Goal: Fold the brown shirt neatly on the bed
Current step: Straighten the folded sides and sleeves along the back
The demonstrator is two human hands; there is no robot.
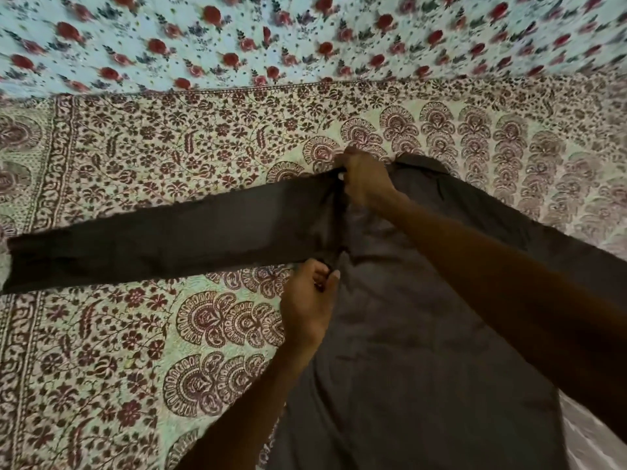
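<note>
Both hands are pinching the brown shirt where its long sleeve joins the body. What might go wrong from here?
1. The cloth is bunched between the right hand and the left hand, so folding the long brown sleeve over may set a crooked crease.
2. The right forearm crosses over the brown cloth shirt, whose body already shows wrinkles; moving that arm could drag more in.
</note>
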